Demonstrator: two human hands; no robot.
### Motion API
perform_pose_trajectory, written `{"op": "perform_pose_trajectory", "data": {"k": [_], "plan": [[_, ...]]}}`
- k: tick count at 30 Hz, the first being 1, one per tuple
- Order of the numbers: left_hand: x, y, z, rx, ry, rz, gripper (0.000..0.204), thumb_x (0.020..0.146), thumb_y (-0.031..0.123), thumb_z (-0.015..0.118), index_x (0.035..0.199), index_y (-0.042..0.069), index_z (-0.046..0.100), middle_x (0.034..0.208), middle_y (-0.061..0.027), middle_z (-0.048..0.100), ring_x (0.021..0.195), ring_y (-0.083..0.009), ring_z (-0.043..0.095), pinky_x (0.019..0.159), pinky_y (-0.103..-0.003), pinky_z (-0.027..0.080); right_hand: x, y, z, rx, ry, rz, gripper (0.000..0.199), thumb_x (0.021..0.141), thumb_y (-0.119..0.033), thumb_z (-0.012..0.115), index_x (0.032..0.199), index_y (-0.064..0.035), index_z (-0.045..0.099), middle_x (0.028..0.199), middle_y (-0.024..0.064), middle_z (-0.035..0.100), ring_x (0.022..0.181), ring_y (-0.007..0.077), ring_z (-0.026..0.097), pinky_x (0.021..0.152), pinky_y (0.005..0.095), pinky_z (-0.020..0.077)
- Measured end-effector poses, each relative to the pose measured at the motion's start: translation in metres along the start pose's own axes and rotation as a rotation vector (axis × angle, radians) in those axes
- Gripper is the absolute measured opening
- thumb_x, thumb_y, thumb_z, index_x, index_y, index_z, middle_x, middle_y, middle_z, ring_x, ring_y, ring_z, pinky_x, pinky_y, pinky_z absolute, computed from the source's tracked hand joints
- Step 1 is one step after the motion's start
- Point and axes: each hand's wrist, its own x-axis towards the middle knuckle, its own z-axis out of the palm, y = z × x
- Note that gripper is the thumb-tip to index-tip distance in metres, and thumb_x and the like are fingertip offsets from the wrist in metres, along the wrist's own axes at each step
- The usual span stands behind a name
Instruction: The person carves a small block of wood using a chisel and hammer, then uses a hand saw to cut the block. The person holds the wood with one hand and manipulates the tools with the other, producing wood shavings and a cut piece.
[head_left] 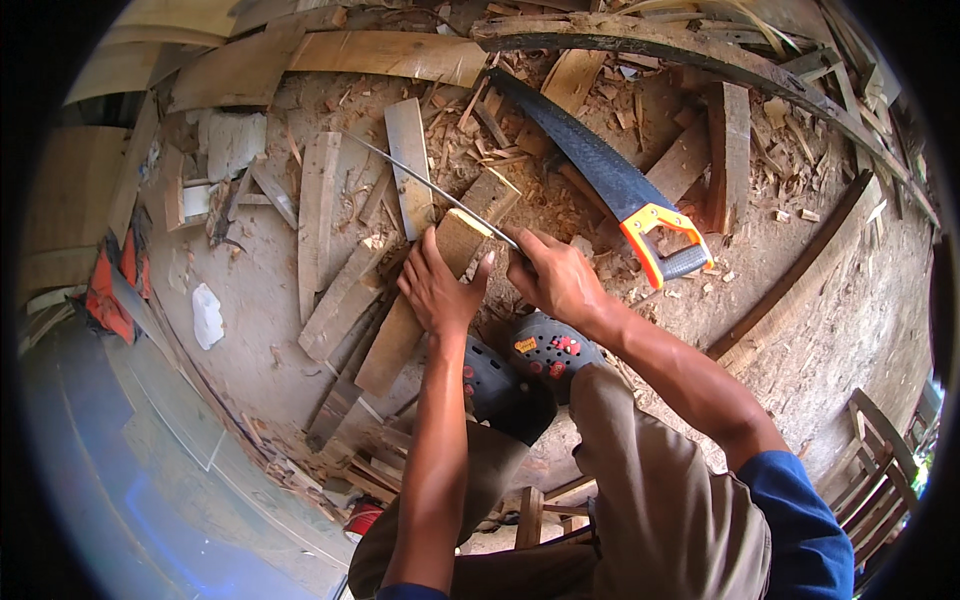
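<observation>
Thin metal rod, long axis leftward and away, right grip tight on near end, left grip spread

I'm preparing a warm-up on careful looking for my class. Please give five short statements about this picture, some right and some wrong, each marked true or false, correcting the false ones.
1. The left hand rests on a piece of wood. True.
2. The saw has an orange and dark handle. True.
3. The right hand grips the saw. False: it holds a thin rod, and the saw lies apart from both hands.
4. The shoes are white. False: they are dark.
5. A white crumpled thing lies to the right of both hands. False: it lies on the ground to their left.
</observation>
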Motion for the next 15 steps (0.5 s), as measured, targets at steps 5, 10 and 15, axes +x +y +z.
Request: {"op": "perform_pose_trajectory", "data": {"k": [5, 10, 15], "plan": [[0.005, -0.001, 0.003, 0.046, -0.033, 0.019, 0.087, 0.086, 0.061, 0.069, 0.146, 0.005, 0.043, 0.124, -0.0205, 0.057, 0.117, -0.0396, 0.055, 0.098, -0.051, 0.04, -0.001, 0.038, 0.011, -0.174, -0.19, 0.142, 0.024, 0.089, -0.01, 0.064, 0.11, -0.0004, 0.059, 0.086, 0.0269, 0.066, 0.079, 0.0472, 0.067, 0.068, 0.0524, 0.0538], [-0.001, -0.002, 0.004, 0.054, -0.066, -0.019, 0.085, 0.087, 0.057, 0.071, 0.147, 0.005, 0.042, 0.128, -0.0197, 0.056, 0.117, -0.0376, 0.055, 0.098, -0.05, 0.04, 0.004, 0.003, 0.0, 0.108, 0.04, -0.006, 0.02, 0.089, -0.012, 0.064, 0.104, 0.0006, 0.056, 0.078, 0.0281, 0.066, 0.081, 0.0489, 0.066, 0.07, 0.0539, 0.0537], [0.002, -0.001, 0.004, 0.081, -0.039, 0.02, 0.085, 0.086, 0.055, 0.073, 0.147, 0.005, 0.042, 0.128, -0.0191, 0.057, 0.117, -0.037, 0.055, 0.099, -0.05, 0.04, 0.0, 0.037, 0.007, -0.092, -0.141, 0.119, 0.022, 0.089, -0.01, 0.065, 0.106, 0.0016, 0.057, 0.081, 0.0284, 0.067, 0.079, 0.0477, 0.068, 0.067, 0.053, 0.0535]]}}
